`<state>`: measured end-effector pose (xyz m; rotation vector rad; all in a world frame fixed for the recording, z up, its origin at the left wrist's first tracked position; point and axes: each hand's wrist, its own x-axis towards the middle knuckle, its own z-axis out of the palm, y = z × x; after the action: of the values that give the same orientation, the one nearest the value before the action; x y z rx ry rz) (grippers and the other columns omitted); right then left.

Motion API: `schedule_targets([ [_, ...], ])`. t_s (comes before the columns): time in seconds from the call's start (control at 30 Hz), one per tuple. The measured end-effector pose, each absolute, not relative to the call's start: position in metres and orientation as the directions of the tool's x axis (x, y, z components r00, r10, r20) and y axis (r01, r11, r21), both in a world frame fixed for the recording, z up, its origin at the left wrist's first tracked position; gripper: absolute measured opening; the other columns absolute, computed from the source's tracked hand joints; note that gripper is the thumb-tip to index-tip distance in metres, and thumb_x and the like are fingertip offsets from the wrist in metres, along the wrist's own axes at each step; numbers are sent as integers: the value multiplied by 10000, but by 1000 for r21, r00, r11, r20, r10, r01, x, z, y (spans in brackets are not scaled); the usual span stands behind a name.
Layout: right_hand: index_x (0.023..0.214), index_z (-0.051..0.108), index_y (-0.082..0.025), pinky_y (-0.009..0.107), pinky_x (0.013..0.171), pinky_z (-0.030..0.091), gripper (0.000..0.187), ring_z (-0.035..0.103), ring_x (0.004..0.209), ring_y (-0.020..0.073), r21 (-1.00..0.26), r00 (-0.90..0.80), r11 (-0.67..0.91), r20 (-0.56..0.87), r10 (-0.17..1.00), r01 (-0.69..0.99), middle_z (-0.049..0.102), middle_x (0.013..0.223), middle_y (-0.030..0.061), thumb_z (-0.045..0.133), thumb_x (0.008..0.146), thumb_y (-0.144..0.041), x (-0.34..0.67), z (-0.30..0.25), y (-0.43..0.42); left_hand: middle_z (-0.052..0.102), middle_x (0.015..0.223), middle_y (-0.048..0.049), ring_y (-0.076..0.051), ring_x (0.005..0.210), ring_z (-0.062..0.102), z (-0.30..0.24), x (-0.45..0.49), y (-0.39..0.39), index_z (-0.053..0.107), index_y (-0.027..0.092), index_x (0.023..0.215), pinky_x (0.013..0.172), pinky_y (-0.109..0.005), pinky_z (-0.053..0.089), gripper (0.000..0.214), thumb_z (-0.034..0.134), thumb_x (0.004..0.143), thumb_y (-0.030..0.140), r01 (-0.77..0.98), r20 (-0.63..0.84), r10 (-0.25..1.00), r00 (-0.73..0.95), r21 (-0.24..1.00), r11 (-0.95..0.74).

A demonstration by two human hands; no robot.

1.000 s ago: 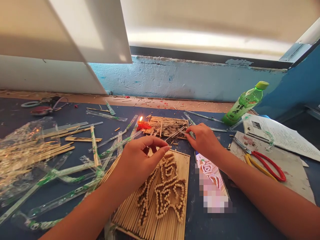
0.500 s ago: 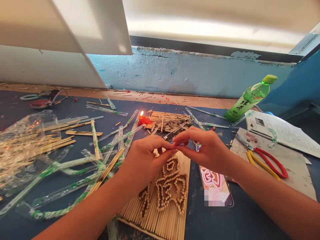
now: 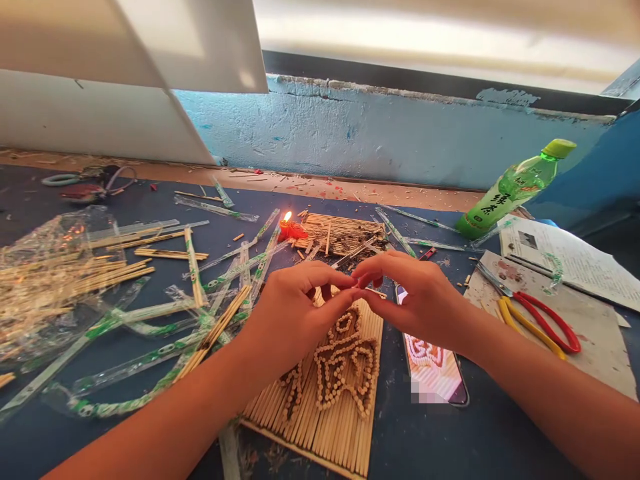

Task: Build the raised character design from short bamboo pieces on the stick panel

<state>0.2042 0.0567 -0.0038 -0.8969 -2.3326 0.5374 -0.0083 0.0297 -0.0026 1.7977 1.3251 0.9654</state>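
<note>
My left hand (image 3: 305,303) and my right hand (image 3: 407,287) meet fingertip to fingertip in the middle of the view. Thumb and forefinger of each are pinched, and whatever lies between them is too small to make out. Below them is a board of wooden sticks laid side by side (image 3: 320,437). Short round stick pieces (image 3: 345,373) stand on it in outlined shapes, partly covered by my left hand. To the right of the board a phone (image 3: 440,373) shows a picture of a similar pattern.
Behind my hands a lit red candle (image 3: 289,228) burns beside a smaller, dirty stick board (image 3: 345,230). Loose sticks (image 3: 113,277) and plastic wrappers (image 3: 165,363) litter the left. Red-and-yellow scissors (image 3: 543,323), a green tea bottle (image 3: 505,193) and papers (image 3: 580,267) lie or stand right.
The view has shifted slightly, so most things sit a little further right. My hands stay pinched together over the board, with fingertips slightly readjusted.
</note>
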Motion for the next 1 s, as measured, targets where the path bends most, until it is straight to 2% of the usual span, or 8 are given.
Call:
schedule_targets([
  [0.07, 1117, 684, -220, 272, 796, 517, 237, 675, 842, 149, -589, -581, 647, 337, 741, 484, 753, 957, 5, 674, 900, -126, 206, -2, 55, 762, 795, 13, -153, 657, 586, 0, -10, 30, 804, 243, 879, 572, -281, 419, 117, 731, 898, 333, 454, 164, 970, 179, 861, -229],
  [0.2, 1022, 713, -234, 226, 698, 505, 197, 671, 757, 117, -698, -563, 560, 267, 782, 447, 753, 884, -29, 662, 894, -94, 213, 4, 46, 695, 689, 33, -141, 632, 555, 2, -14, 31, 764, 221, 813, 595, -279, 421, 200, 701, 926, 374, 456, 217, 970, 105, 857, -241],
  [0.27, 987, 713, -239, 218, 700, 507, 196, 672, 742, 107, -728, -622, 549, 217, 752, 410, 755, 874, -42, 670, 885, -77, 215, 8, 39, 665, 650, 43, -131, 596, 517, 2, -15, 31, 754, 218, 788, 575, -277, 401, 208, 707, 922, 370, 465, 232, 969, 85, 851, -244],
  [0.4, 952, 696, -224, 216, 779, 506, 117, 666, 828, 107, -766, -780, 540, 82, 620, 349, 725, 904, -26, 685, 913, -114, 213, 15, 25, 652, 641, 53, -124, 577, 489, 1, -14, 32, 746, 223, 779, 561, -275, 384, 196, 704, 924, 348, 476, 237, 966, 99, 842, -255],
  [0.53, 969, 709, -214, 219, 806, 496, 103, 645, 888, 115, -758, -836, 558, 29, 547, 339, 685, 979, 9, 670, 935, -125, 207, 15, 18, 680, 672, 41, -139, 591, 510, -1, -14, 31, 751, 234, 806, 568, -286, 389, 195, 684, 935, 364, 495, 234, 965, 115, 829, -260],
  [0.7, 1010, 727, -211, 244, 812, 495, 128, 635, 909, 139, -739, -851, 575, 2, 525, 353, 671, 998, 27, 655, 946, -127, 203, 12, 18, 689, 682, 32, -142, 588, 516, 0, -13, 31, 751, 232, 803, 553, -288, 386, 200, 681, 931, 369, 502, 229, 966, 122, 825, -259],
  [1.0, 958, 719, -199, 242, 834, 488, 106, 622, 924, 145, -719, -864, 595, -17, 503, 360, 661, 999, 31, 641, 954, -128, 198, 9, 19, 648, 644, 47, -124, 550, 474, 2, -12, 31, 730, 217, 758, 525, -284, 362, 224, 670, 933, 343, 499, 242, 960, 140, 820, -280],
])
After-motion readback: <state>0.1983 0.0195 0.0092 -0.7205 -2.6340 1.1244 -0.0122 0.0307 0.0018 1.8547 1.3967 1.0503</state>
